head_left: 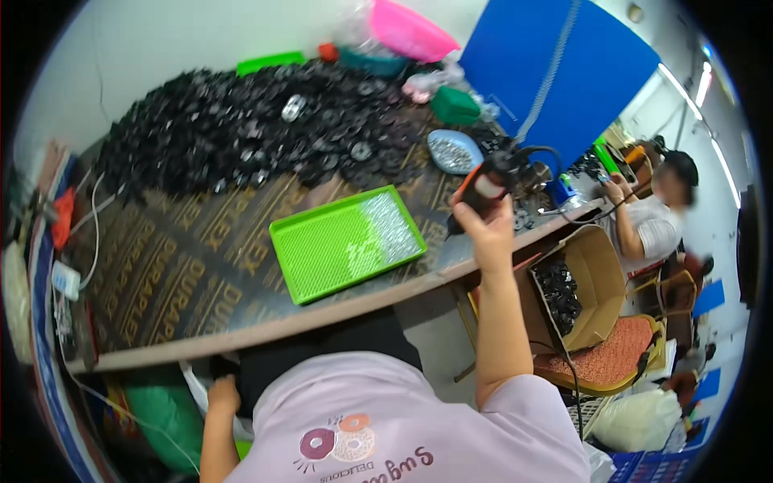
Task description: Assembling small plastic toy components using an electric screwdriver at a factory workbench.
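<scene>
Head view: right hand (490, 229) has its grip closed around a black tool (489, 185), long axis slanting up-right.

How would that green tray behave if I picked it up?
The green tray looks like molded plastic, so probably light and fairly stiff. Small silvery pieces cluster toward its right end, so that side may feel heavier. Its walls look low, so tilting might spill some.
</scene>
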